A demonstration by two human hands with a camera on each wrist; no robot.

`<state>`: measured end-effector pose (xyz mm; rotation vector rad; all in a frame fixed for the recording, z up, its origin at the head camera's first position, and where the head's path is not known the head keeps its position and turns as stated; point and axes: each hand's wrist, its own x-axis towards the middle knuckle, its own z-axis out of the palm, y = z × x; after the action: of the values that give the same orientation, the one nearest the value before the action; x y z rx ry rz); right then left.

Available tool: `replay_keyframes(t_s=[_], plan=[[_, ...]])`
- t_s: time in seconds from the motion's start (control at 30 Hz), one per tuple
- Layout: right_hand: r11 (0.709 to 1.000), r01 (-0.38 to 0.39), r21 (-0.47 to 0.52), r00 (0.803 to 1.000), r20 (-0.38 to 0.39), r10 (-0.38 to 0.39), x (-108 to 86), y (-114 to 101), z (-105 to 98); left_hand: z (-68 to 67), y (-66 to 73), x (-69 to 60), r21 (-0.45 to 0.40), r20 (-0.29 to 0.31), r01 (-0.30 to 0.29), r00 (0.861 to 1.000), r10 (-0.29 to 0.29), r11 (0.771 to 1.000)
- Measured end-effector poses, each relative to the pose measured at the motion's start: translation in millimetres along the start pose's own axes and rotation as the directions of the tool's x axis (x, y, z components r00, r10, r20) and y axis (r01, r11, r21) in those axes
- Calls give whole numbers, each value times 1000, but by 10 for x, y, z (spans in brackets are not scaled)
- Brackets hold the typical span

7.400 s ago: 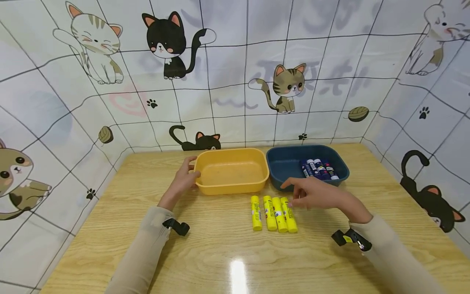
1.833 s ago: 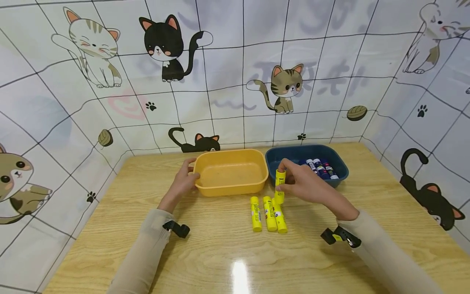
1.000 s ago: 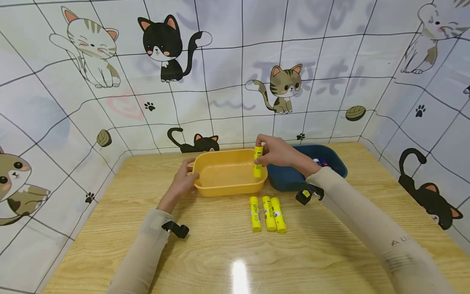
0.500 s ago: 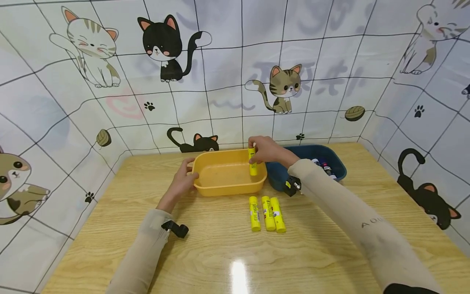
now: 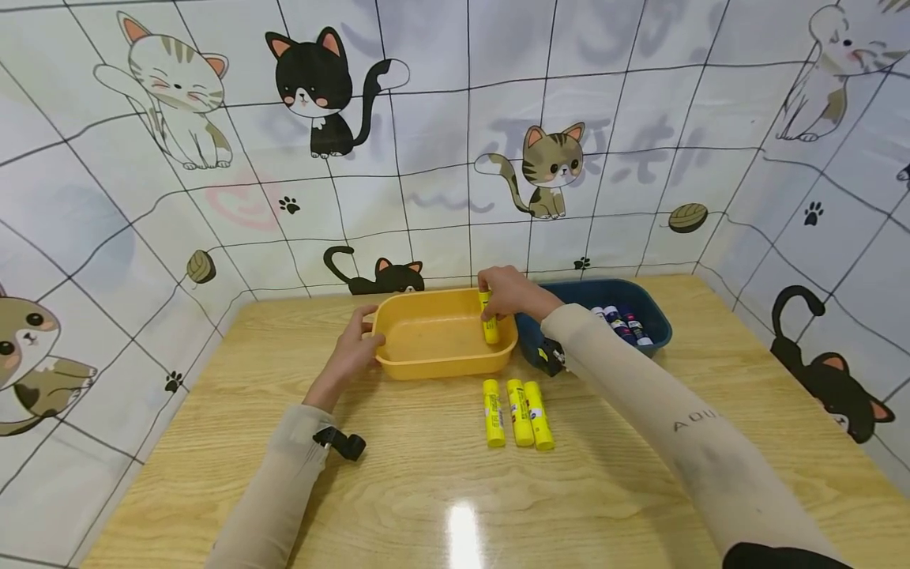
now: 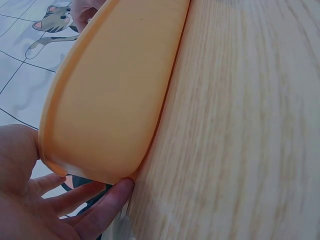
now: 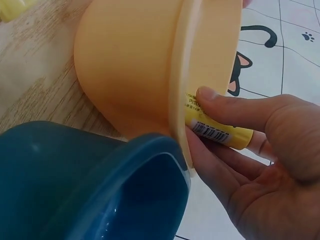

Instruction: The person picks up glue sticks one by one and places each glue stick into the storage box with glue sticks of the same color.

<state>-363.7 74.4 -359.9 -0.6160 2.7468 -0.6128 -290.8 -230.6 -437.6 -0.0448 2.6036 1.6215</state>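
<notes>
In the head view my left hand grips the left end of an orange-yellow plastic bin, thumb over the rim and fingers along the outside wall. My right hand holds a yellow glue stick upright by its upper part, inside the bin near the right end. The right wrist view shows thumb and fingers around that glue stick, a barcode facing out; the bin wall hides its lower part. Three more yellow glue sticks lie side by side on the table in front.
A dark blue bin stands against the right side of the yellow one, holding several dark blue tubes with white ends. My right forearm passes over its front. A cat-patterned sheet hangs behind the wooden table.
My right hand has picked up the rightmost of the yellow glue sticks, carried it left past the blue bin and lowered it into the yellow bin. The left hand stays put.
</notes>
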Motion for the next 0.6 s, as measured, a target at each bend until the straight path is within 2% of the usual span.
replay_keyframes(t_s=[0.27,0.4,0.6], plan=[[998,-32,-55,999,11,33,5,-47,-24,10,-8,12,-12,1,-3,1000,3,1000],[990,-28,-140,1000,-2,28,-2,-105,-53,6,-22,12,-12,2,-1,1000,1,1000],[959,-40,-281,999,-15,37,-6,-148,-70,6,-35,2,-6,0,-1,1000,1,1000]])
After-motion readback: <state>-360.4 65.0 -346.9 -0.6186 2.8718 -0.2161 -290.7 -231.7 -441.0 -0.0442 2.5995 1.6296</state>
